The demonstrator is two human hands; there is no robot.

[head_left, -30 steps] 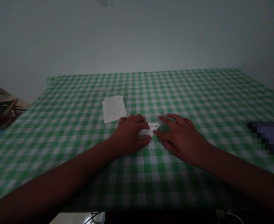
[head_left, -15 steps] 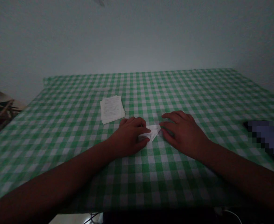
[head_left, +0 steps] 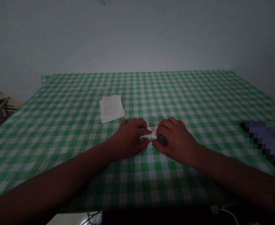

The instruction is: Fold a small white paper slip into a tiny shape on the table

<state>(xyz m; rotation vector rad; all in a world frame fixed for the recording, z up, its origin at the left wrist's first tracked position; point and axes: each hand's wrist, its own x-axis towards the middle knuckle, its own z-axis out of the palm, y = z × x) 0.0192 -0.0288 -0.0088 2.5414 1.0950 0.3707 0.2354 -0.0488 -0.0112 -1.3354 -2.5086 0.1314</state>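
Note:
A small folded piece of printed paper (head_left: 153, 135) lies on the checked tablecloth, between my two hands. My left hand (head_left: 130, 137) grips its left part, thumb at the near edge and index finger across the top. My right hand (head_left: 174, 139) is closed at the paper's right side, its thumb tip close to the left thumb at the near edge. Both hands cover much of the paper, so its full outline is hidden.
A stack of printed paper sheets (head_left: 112, 108) lies beyond my left hand. The green-and-white checked tablecloth (head_left: 137, 181) covers the table up to the wall (head_left: 137, 37). A dark, pixelated flat object (head_left: 263, 140) lies at the right edge. Cables (head_left: 91, 218) show below the table.
My right hand has moved left and nearer, its fingers closing on the paper's right side, where a pointed corner showed before. My left hand has kept its hold.

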